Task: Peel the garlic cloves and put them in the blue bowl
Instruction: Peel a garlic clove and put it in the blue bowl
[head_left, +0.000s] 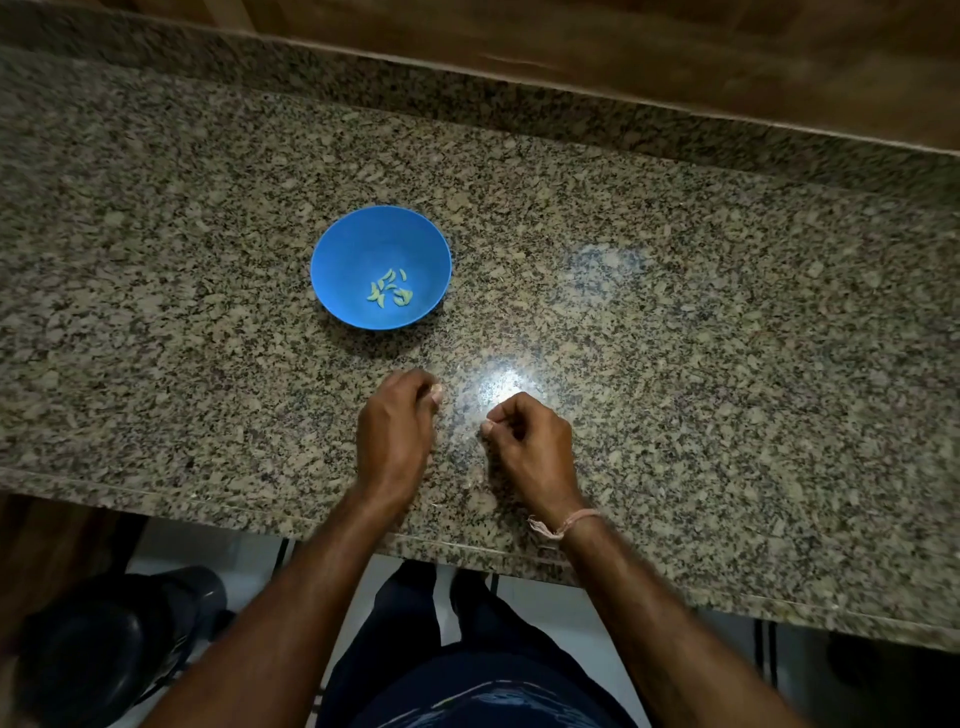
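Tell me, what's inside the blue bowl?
A little heap of pale peeled garlic cloves lies at the bottom of the blue bowl. The bit of bowl under the heap is covered, so I cannot see it.

Blue bowl (332, 260); speckled grey-tan granite counter (675, 312).

A speckled granite countertop (675, 312) in beige, brown and black runs from left to right across the whole scene. Along its far side a raised ledge (467, 98) of the same stone meets a wooden panel (675, 47). Its near edge (156, 493) is rounded. A bright patch of glare (493, 387) lies on the polished stone near the middle. One blue bowl (337, 249) stands upright on it, left of centre, well apart from both edges
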